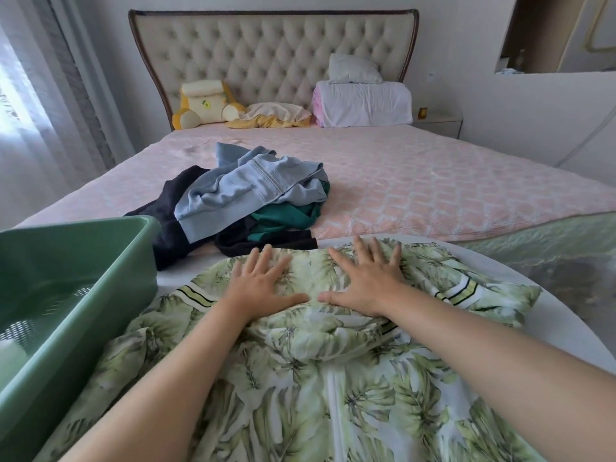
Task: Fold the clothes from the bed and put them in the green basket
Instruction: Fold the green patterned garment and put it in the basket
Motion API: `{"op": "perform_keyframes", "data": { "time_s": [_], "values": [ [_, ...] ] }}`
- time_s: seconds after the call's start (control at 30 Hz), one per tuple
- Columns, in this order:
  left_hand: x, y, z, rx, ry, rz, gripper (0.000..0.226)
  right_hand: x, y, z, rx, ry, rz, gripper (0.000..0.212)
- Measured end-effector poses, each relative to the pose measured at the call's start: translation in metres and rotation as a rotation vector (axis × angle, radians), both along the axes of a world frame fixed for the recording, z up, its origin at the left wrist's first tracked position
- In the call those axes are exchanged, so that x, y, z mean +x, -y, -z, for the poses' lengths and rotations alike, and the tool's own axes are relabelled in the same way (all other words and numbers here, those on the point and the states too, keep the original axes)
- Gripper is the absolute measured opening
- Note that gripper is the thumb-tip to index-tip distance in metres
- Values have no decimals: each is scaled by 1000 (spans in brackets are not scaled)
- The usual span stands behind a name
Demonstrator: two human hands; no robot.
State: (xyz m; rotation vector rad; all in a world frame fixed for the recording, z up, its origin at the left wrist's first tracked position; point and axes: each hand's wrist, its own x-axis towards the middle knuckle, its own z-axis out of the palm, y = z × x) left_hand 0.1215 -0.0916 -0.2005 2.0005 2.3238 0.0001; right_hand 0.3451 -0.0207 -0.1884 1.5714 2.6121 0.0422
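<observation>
Grip: left hand point(263, 285) and right hand point(366, 281) wide, pressed flat, holding nothing | smoothing leaf-print garment point(300, 378) on worktop point(560, 321) for folding | green basket point(66, 281) left of grip | clothes pile point(246, 198) beyond.

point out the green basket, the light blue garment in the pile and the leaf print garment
green basket point(100, 258): head view, on its inner right wall
light blue garment point(240, 191): head view, on its crumpled middle, top of the pile
leaf print garment point(320, 371): head view, on the bare fabric between the forearms
</observation>
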Motion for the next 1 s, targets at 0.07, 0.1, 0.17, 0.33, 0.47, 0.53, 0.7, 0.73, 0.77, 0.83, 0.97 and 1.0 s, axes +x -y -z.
{"op": "perform_keyframes", "data": {
  "time_s": [0.07, 0.1, 0.17, 0.33, 0.47, 0.53, 0.7, 0.73, 0.77, 0.83, 0.97, 1.0],
  "values": [
    [-7, -1, 1, -61, 54, -48, 118, -1, -8, 5, -117, -65, 30, 112],
    [-9, -2, 0, -80, 67, -58, 119, -1, -11, 9, -162, -88, 36, 113],
    [-11, -3, 0, -94, 84, -72, 114, -3, -15, 11, -203, -95, 30, 111],
    [-10, -11, 2, 93, -95, -66, 92, -7, -21, 10, -203, -95, 26, 97],
    [7, -11, -5, 449, 48, 291, 46, -8, -20, 11, -184, -87, 28, 97],
    [15, -6, -13, 128, 305, 269, 56, -8, -20, 12, -175, -81, 19, 94],
    [22, 9, -3, -137, 142, 309, 87, -8, -17, 2, -110, 16, -46, 79],
    [23, 12, -2, -99, 170, 304, 95, -10, -13, -4, -10, 88, -95, 77],
    [23, 14, 0, -62, 185, 297, 103, -13, -7, -11, 95, 142, -148, 74],
    [26, 17, 2, 27, 138, 289, 114, -24, 10, -24, 184, 110, -216, 66],
    [32, 23, -4, 74, 55, 296, 116, -32, 44, -24, -164, -135, -112, 61],
    [32, 26, -8, 62, 89, 305, 107, -29, 52, -17, -225, -131, -113, 64]
  ]
}}
